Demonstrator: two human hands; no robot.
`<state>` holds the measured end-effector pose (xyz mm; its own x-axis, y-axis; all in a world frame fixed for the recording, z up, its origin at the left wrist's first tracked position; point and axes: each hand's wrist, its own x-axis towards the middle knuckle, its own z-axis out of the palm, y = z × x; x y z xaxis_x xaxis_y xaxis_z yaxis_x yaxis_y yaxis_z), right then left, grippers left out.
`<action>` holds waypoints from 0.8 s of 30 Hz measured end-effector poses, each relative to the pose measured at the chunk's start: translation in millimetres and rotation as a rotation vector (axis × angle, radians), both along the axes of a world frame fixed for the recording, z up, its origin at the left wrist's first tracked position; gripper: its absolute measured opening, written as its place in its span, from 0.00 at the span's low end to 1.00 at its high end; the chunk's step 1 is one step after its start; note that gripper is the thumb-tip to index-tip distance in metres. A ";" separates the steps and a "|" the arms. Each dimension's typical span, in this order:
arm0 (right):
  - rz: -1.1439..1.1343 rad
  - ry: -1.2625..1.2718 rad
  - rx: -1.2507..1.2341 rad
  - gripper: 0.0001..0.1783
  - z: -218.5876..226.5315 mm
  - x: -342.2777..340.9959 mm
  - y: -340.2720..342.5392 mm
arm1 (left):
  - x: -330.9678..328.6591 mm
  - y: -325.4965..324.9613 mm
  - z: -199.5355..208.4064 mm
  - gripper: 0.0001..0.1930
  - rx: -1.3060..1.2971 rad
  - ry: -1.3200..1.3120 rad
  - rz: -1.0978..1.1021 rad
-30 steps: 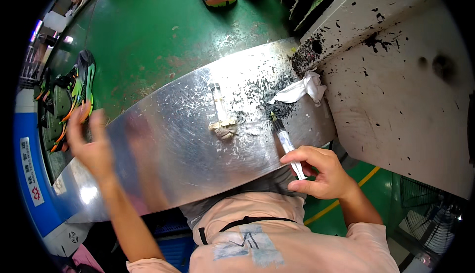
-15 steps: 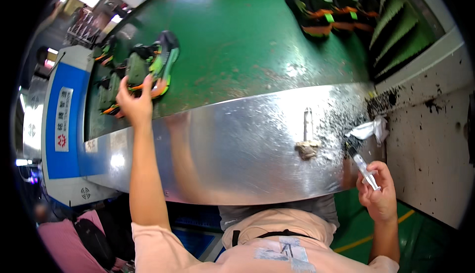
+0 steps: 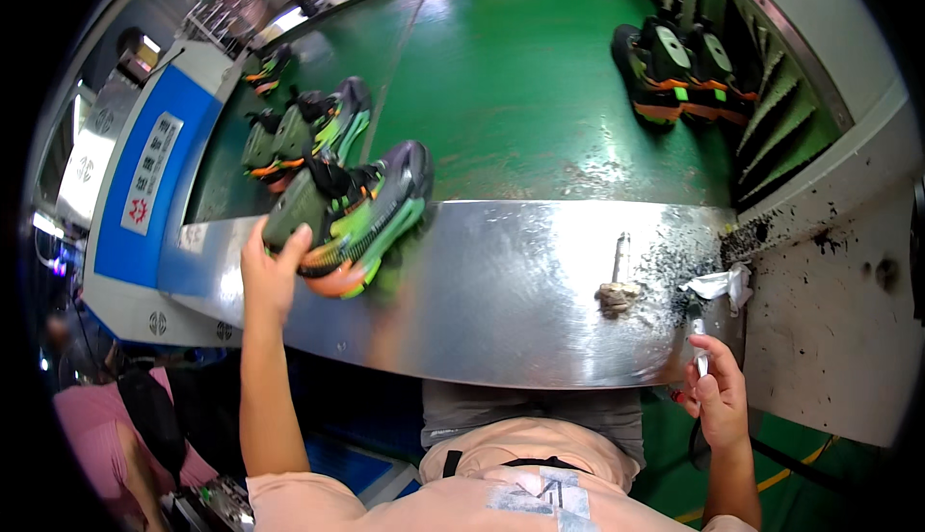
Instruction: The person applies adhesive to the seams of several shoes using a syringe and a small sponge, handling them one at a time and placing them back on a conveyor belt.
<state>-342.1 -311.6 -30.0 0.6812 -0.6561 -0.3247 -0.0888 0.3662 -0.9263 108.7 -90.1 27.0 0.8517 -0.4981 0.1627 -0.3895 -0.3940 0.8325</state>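
In my left hand [image 3: 272, 277] is a sneaker [image 3: 376, 228], dark on top with green and orange parts, pinched at its olive-green end. It is tilted over the metal ledge [image 3: 482, 330], its dark end pointing away to the right. My right hand [image 3: 723, 399] is closed round a clear syringe [image 3: 700, 359] with a dark tip, above the ledge's right end. Just beyond the tip lies a crumpled white cloth [image 3: 718, 284]. Left of it rests a slim tube-like tool [image 3: 621, 260] with a brownish lump [image 3: 617, 298] at its near end.
More sneakers [image 3: 318, 118] stand on the green belt [image 3: 501, 79] at left, others [image 3: 674, 74] at right beside a flap-curtained opening [image 3: 771, 98]. Black specks cover the ledge's right part and the machine wall [image 3: 838, 291]. A blue-and-white machine housing [image 3: 145, 171] bounds the left. A person in pink [image 3: 106, 426] is lower left.
My left hand has brought one sneaker off the belt, toward me and over the ledge. My right hand still holds the syringe, now turned more upright. The whole view has shifted.
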 end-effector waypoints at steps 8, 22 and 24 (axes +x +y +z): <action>0.012 -0.041 -0.136 0.22 -2.9 14.6 7.0 | -34.2 69.2 2.7 0.18 0.248 -0.154 -0.034; 0.038 0.142 -0.262 0.16 22.9 19.3 18.8 | 21.8 2.0 25.7 0.29 0.917 -0.456 -0.252; 0.026 0.124 -0.328 0.16 15.5 17.8 18.7 | 20.0 4.6 22.7 0.28 0.810 -0.474 -0.253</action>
